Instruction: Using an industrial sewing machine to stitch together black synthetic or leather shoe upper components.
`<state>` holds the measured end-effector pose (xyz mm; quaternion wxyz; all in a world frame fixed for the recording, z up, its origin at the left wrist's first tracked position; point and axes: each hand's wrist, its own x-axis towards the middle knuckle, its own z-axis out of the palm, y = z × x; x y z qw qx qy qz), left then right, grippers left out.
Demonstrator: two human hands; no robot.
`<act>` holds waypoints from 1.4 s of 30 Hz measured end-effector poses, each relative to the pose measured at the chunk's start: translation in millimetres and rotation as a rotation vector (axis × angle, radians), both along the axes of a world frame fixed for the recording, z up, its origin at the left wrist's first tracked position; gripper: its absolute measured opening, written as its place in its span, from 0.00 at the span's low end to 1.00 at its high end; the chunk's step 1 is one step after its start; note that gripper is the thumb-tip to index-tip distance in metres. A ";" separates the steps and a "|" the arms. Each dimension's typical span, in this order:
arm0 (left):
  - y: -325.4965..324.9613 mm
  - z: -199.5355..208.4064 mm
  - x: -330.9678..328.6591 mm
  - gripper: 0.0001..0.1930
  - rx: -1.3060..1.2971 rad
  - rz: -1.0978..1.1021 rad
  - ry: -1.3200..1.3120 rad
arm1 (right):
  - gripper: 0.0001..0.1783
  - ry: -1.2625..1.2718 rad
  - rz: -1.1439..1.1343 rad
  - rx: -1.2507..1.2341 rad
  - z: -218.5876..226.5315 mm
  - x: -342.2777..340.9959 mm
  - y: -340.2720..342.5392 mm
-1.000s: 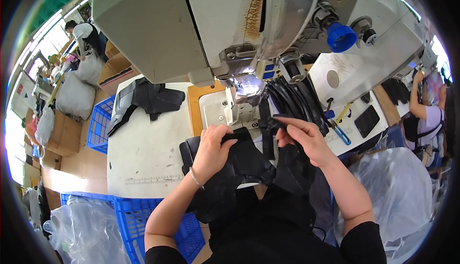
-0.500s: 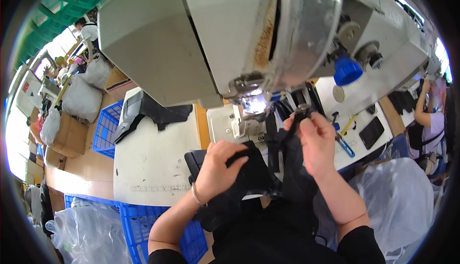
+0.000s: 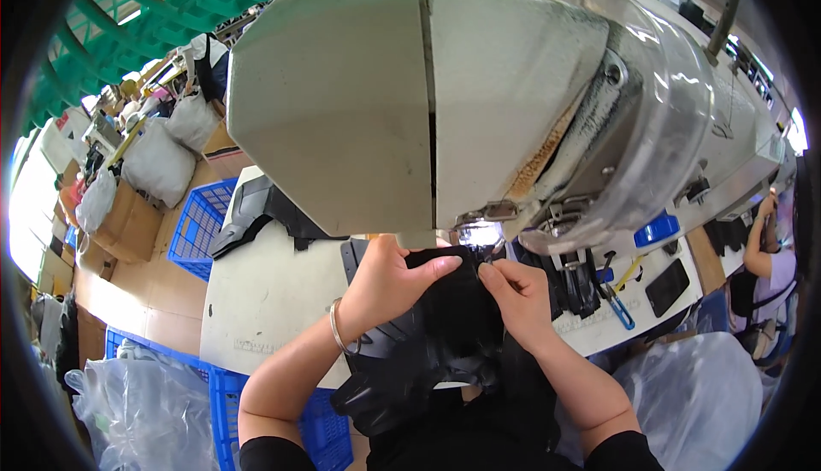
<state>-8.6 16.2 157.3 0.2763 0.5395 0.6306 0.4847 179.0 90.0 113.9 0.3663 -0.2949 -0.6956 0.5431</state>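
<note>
1. The black piece [image 3: 449,321] lies at the tabletop [image 3: 282,291]'s near edge; the right hand [image 3: 520,302] pinches it.
2. The left hand [image 3: 389,283] lays its thumb on it; fingers hidden, so I cannot tell whether they clamp.
3. By the near-left corner, a blue basket [image 3: 226,407] holds clear plastic [image 3: 141,420].

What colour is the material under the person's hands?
The material is black, with no pattern that I can see. It shows best in the head view.

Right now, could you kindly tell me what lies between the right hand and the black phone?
Black strips, then a blue-handled tool and a thin yellow item; the head view shows this.
</note>
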 end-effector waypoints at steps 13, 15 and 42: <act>11.9 -0.7 -9.3 0.17 0.132 -0.115 0.059 | 0.17 -0.016 0.024 -0.003 -3.4 6.0 11.8; 16.1 -3.2 -13.2 0.18 0.135 -0.129 0.075 | 0.17 0.018 0.040 -0.029 -1.3 6.0 11.3; 40.4 10.6 -40.5 0.20 0.070 -0.462 -0.393 | 0.19 0.092 -0.156 0.184 -0.1 -17.4 4.6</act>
